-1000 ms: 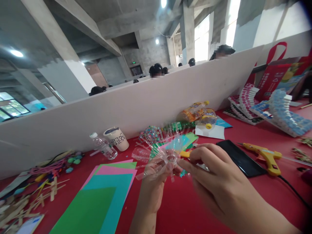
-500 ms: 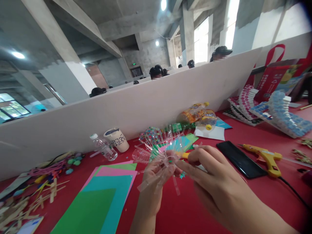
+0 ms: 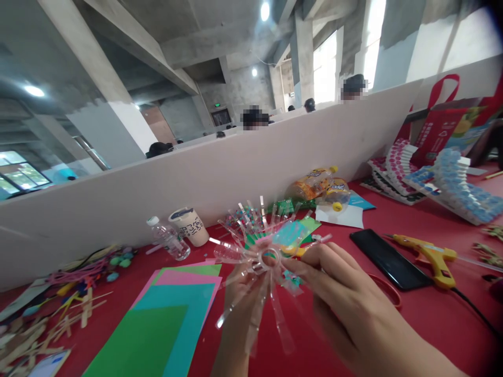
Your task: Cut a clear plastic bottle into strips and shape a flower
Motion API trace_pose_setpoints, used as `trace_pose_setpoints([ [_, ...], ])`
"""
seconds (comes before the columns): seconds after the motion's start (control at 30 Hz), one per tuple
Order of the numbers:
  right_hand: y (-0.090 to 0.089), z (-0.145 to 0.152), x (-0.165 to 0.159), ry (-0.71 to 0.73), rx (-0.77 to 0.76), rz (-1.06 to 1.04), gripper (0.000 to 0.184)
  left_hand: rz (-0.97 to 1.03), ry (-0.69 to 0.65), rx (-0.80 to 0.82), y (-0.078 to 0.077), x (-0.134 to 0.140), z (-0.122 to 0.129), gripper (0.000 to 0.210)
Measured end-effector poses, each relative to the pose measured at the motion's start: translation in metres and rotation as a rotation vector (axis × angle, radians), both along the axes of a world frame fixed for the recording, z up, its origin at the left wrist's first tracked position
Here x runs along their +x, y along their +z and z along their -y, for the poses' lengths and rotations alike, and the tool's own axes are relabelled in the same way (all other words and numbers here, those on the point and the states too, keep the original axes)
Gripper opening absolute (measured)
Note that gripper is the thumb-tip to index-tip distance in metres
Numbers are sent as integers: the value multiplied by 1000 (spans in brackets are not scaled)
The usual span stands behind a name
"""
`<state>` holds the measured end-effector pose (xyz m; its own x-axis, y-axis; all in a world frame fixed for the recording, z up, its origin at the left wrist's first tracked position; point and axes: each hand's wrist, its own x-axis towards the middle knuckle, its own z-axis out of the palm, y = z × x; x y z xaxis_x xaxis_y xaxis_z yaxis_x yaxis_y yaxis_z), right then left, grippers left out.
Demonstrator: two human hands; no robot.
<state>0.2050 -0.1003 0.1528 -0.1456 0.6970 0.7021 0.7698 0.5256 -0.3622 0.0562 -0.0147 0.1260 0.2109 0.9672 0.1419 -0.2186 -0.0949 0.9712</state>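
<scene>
A clear plastic bottle [image 3: 261, 256], cut into many thin strips that fan out around its round neck, is held up over the red table. My left hand [image 3: 238, 296] is closed around it from behind and below, its fingers partly hidden by the strips. My right hand [image 3: 346, 288] comes in from the right, with thumb and index finger pinched at the strips beside the neck ring. A yellow-handled tool [image 3: 294, 251] shows partly behind the right fingertips. Small teal stars [image 3: 293, 277] lie beneath the strips.
Coloured paper sheets [image 3: 157, 324] lie left of my hands. A black phone [image 3: 389, 259] and a yellow glue gun [image 3: 428, 254] are to the right. A water bottle [image 3: 168, 238], paper cup [image 3: 190, 228] and orange drink bottles [image 3: 312, 183] stand or lie along the white partition [image 3: 220, 173].
The cut bottle has turned so that its round neck opening faces me and its strips spread all around. A red loop now shows beside my right wrist.
</scene>
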Motion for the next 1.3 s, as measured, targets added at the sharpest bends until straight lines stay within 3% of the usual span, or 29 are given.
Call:
trace_pose_setpoints([
  [0.23, -1, 0, -4, 75, -126, -89, 55, 17, 22, 7, 4, -4, 4, 34],
  [0.4, -3, 0, -7, 83, -93, -134, 58, 24, 107, 8, 8, 0, 11, 36],
  [0.6, -5, -1, -9, 76, -97, -108, 57, 25, 98, 37, 18, 5, 18, 18],
  [0.8, -5, -1, -9, 79, -91, -125, 54, 26, 114, -17, 11, -2, 10, 29],
  [0.97, -2, 3, -7, 126, -56, -200, 53, 58, 30, -24, 10, -1, 7, 48],
  [1.07, 1, 4, -6, 144, -52, -178, 48, 96, 3, -26, 10, 3, 9, 49],
  [1.3, -1, 2, -12, 59, -3, -53, 41, 101, -76, -83, 2, 0, 8, 52],
])
